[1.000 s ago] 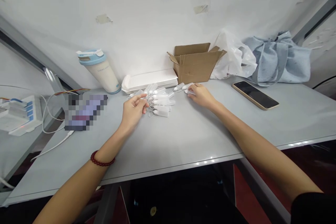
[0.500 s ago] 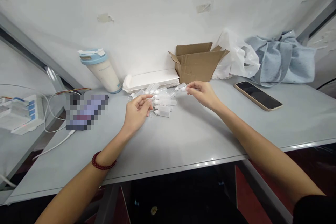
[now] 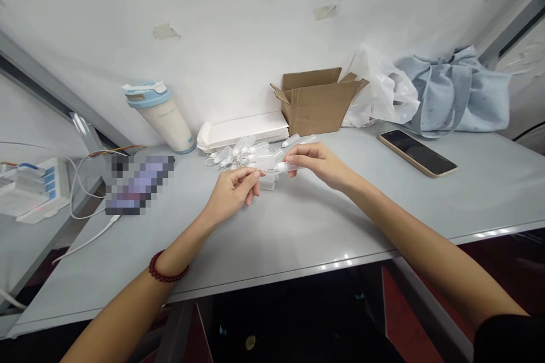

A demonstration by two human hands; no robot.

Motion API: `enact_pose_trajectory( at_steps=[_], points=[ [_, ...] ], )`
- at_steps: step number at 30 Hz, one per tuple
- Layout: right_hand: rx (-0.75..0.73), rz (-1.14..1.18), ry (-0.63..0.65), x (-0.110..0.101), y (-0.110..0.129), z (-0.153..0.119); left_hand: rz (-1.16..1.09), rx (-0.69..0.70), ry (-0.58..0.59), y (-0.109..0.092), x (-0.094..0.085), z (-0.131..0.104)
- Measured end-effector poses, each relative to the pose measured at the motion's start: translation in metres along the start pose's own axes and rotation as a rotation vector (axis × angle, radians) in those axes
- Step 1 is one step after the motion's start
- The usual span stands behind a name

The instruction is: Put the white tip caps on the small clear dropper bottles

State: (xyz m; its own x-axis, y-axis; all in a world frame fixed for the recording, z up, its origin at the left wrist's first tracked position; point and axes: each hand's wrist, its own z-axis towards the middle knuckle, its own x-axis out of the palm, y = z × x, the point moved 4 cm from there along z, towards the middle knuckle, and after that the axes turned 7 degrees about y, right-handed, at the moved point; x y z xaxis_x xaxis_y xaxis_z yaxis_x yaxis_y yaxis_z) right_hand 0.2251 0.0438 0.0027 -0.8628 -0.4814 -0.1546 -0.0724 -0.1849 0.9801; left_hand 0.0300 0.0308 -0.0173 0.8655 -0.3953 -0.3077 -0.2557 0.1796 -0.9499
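My right hand (image 3: 315, 163) is closed around a small translucent plastic bottle (image 3: 283, 167), its white cap pointing left. Its fingers cover most of the bottle's body. Just left of that cap, my left hand (image 3: 235, 193) pinches with thumb and forefinger. A thin strand seems to run from these fingertips to the cap, too fine to make out clearly. Behind both hands lies a loose pile of similar bottles (image 3: 246, 146) with white caps and thin loops. One bottle (image 3: 267, 183) is partly hidden beside my left fingers.
White flat cartons (image 3: 242, 129) and an open cardboard box (image 3: 317, 110) stand along the wall. A tumbler (image 3: 166, 119) and a blurred-out device (image 3: 140, 184) are at left. A plastic bag (image 3: 378, 91), a blue cloth bag (image 3: 485, 96) and a phone (image 3: 417, 152) are at right.
My right hand has come left and down from the pile's right side, bringing a bottle close to my left hand. My left hand has shifted slightly right and down, still pinching.
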Motion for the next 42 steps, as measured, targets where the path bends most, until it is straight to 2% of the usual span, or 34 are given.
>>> enact_pose_trajectory(
  at_steps=[8, 15, 31, 42],
  points=[
    [-0.003, -0.096, -0.004, 0.001, 0.003, 0.000, -0.097, -0.023, 0.002, 0.002, -0.002, 0.000],
    [-0.005, -0.081, 0.027, 0.004, 0.000, 0.001, 0.032, 0.061, 0.020, -0.005, 0.002, -0.003],
    [-0.018, -0.100, 0.058, 0.005, -0.005, 0.001, 0.062, 0.120, 0.061, -0.007, 0.005, -0.003],
    [-0.070, -0.283, 0.089, 0.010, -0.004, 0.001, 0.168, 0.128, 0.078, -0.008, 0.007, -0.005]
  ],
)
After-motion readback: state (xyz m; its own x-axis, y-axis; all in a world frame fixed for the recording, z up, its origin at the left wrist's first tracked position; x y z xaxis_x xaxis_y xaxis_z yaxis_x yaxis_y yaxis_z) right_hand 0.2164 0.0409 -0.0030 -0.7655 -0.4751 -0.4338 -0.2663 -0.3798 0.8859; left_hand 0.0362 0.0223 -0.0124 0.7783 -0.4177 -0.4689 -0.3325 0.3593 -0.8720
